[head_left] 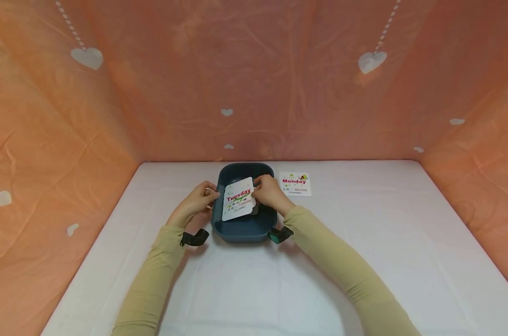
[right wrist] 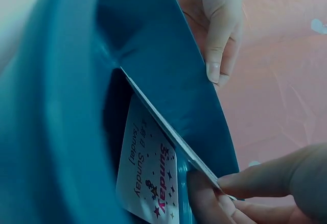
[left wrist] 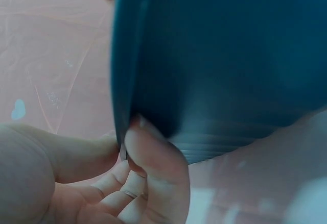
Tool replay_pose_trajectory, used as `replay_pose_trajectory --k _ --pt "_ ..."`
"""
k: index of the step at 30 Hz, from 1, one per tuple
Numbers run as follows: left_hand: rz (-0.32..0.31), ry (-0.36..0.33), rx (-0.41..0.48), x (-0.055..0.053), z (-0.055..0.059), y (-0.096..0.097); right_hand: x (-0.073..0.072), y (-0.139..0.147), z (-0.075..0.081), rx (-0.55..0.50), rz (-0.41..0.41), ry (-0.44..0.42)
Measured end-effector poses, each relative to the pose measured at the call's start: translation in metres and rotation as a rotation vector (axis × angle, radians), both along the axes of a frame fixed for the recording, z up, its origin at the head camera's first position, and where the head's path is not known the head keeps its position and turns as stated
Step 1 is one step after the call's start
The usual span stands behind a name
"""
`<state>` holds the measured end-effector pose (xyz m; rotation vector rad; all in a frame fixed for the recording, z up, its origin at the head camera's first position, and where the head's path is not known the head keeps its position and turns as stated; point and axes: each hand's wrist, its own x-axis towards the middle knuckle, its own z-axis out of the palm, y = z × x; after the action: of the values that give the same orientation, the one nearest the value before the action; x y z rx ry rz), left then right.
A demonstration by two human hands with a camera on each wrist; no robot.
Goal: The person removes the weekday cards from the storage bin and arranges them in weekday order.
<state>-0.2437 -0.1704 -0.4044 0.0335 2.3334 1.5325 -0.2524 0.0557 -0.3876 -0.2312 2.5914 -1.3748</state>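
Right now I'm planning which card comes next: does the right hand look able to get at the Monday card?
Probably yes, once free: the Monday card lies uncovered beside the bin, near the right hand, but that hand is pinching the Tuesday card.

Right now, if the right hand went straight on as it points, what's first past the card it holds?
Beyond the Tuesday card, likely the far-left wall of the blue bin; depth there is unclear.

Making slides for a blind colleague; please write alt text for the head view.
A person's right hand pinches a Tuesday flashcard in a dark-blue tub, while the left hand grips the tub. A Monday flashcard lies right of it.
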Motion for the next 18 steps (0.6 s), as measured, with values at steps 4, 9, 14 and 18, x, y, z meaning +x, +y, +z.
replay_pose_trajectory --k 4,9,14,18 --pt "0.001 -0.002 -0.002 -0.001 -0.001 0.0 -0.001 0.002 0.0 -0.003 0.002 -0.014" --pt "-0.006 0.001 0.003 -0.002 -0.002 0.001 -0.001 0.006 0.002 0.032 -0.016 0.008" --pt "-0.012 0.009 0.018 -0.003 -0.003 0.003 -0.002 0.012 0.004 0.057 -0.021 0.068" --pt "-0.018 0.006 0.015 -0.006 -0.005 0.005 -0.003 0.017 0.004 0.052 -0.023 0.083"
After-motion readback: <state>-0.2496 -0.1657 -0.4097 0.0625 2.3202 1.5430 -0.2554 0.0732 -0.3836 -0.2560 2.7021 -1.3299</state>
